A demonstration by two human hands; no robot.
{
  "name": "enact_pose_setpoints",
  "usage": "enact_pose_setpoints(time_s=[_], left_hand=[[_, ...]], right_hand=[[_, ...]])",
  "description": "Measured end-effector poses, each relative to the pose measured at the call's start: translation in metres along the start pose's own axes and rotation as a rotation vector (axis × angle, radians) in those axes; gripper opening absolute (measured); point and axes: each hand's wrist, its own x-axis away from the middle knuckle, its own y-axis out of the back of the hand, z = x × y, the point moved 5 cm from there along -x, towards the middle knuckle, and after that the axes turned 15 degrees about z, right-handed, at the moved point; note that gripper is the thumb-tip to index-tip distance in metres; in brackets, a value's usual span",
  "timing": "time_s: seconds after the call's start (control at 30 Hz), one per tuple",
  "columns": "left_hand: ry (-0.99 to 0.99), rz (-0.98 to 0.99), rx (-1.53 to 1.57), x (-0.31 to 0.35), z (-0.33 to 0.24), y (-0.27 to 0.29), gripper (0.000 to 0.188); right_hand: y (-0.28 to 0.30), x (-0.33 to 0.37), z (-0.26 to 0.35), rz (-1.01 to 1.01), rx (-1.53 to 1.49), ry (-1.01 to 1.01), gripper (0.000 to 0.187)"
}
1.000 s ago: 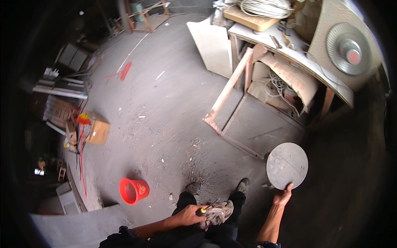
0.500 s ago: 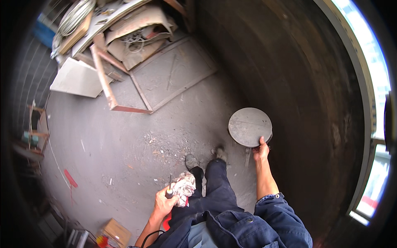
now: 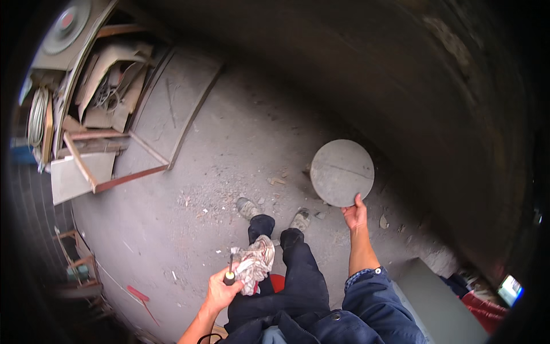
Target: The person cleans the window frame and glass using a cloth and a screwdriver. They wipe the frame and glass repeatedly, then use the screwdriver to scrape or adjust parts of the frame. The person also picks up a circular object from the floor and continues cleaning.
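Note:
My left hand (image 3: 220, 291) is closed around a screwdriver (image 3: 230, 277) with a dark handle and a thin shaft pointing up. The same hand grips a crumpled, stained white rag (image 3: 256, 261). At the right, my right hand (image 3: 355, 217) has hold of the near edge of a round grey stool (image 3: 342, 172), thumb on top and fingers under the rim. A crack-like line crosses the seat, and its legs are almost wholly hidden beneath it. My shoes (image 3: 299, 220) stand on the dusty floor between the hands.
A wooden frame (image 3: 130, 178), a pale board (image 3: 83, 172) and a cardboard box (image 3: 109, 86) with cables crowd the left. Dark wall (image 3: 401, 74) runs along the right. A grey box-like surface (image 3: 438, 304) stands near right. Red-handled tool (image 3: 137, 293) lies on the floor, left.
The view has swung right, so the frame and shelf sit farther left and a grey surface appears at near right. Both hands keep their holds; my feet have moved apart.

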Motion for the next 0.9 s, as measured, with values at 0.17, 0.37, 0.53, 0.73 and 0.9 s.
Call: enact_pose_setpoints(time_s=[0.17, 0.37, 0.53, 0.73, 0.9], left_hand=[[0.063, 0.066, -0.026, -0.008, -0.02, -0.041, 0.052], [0.019, 0.099, -0.162, -0.005, -0.033, -0.056, 0.053], [-0.079, 0.116, -0.208, 0.004, -0.058, -0.066, 0.05], [-0.113, 0.133, -0.277, 0.027, -0.103, -0.08, 0.05], [-0.266, 0.153, -0.112, 0.051, -0.132, -0.102, 0.054]], right_hand=[[0.071, 0.053, -0.033, -0.081, -0.092, -0.023, 0.051], [0.057, 0.082, -0.043, -0.178, -0.149, -0.01, 0.058], [0.032, 0.075, -0.036, -0.229, -0.083, -0.039, 0.06], [0.023, 0.089, -0.039, -0.411, 0.165, -0.212, 0.093], [-0.052, 0.144, -0.024, -0.022, 0.753, -0.181, 0.066]])
